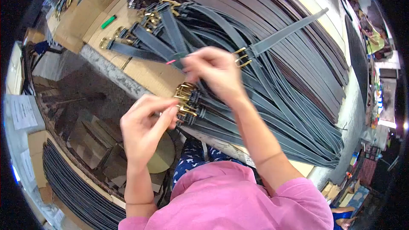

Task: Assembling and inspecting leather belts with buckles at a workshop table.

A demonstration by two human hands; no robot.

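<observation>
Dark grey belts (272,115) with gold buckles lie in a long bundle across the work table. At the bundle's near left end, my left hand (147,121) pinches a gold belt buckle (183,110) between thumb and fingers. More gold buckles (186,89) are stacked just beyond it. My right hand (215,70) is above the belts, its fingers curled together and blurred by motion. Whatever it holds is too smeared to make out. Beside its fingertips are the ends of other belts (149,40) and a small pink strip (171,62).
A green marker-like stick (108,21) lies on cardboard (96,36) at the far left. Long dark brown straps (272,21) cover the far side of the table. One belt (294,30) lies across them. A carton of black straps (79,189) stands at the lower left.
</observation>
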